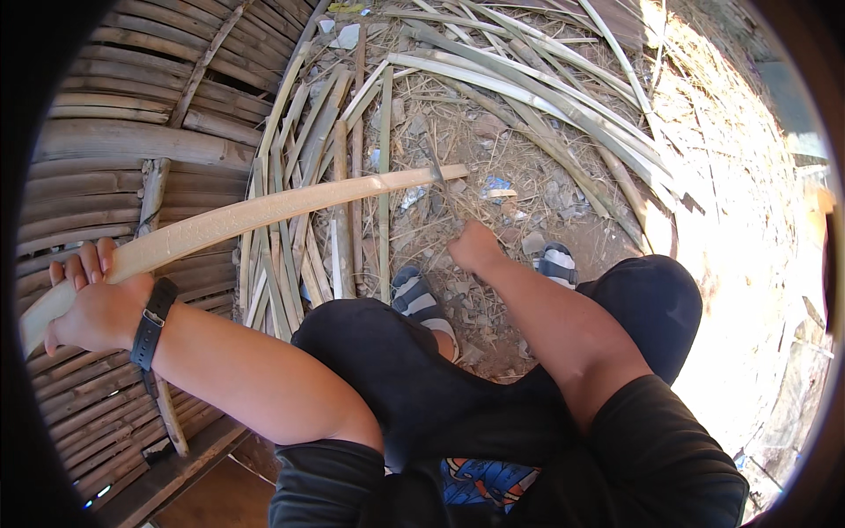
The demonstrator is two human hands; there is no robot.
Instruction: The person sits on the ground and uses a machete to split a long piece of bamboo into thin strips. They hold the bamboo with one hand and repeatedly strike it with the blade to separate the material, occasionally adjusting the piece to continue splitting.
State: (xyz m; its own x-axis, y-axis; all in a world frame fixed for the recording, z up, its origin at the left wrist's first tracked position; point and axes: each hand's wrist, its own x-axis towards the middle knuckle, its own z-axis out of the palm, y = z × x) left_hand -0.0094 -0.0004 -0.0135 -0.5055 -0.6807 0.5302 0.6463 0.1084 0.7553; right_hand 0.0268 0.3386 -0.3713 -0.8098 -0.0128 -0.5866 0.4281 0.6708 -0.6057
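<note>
A long, pale split bamboo strip (264, 211) runs from the far left toward the middle, in front of me. My left hand (101, 304), with a dark watch strap (153, 323) on its wrist, is wrapped round its near left end. My right hand (476, 249) is closed in a fist near the strip's other end. From that fist a thin dark knife (436, 161) points away from me, its blade crossing the strip close to the tip. The knife's handle is hidden inside the fist.
Several bamboo strips (385, 176) lie on the ground at left of middle, and more bamboo strips (563, 97) spread at the far right. A slatted bamboo wall (88, 189) stands on the left. Straw and stone bits cover the ground near my sandals (420, 295).
</note>
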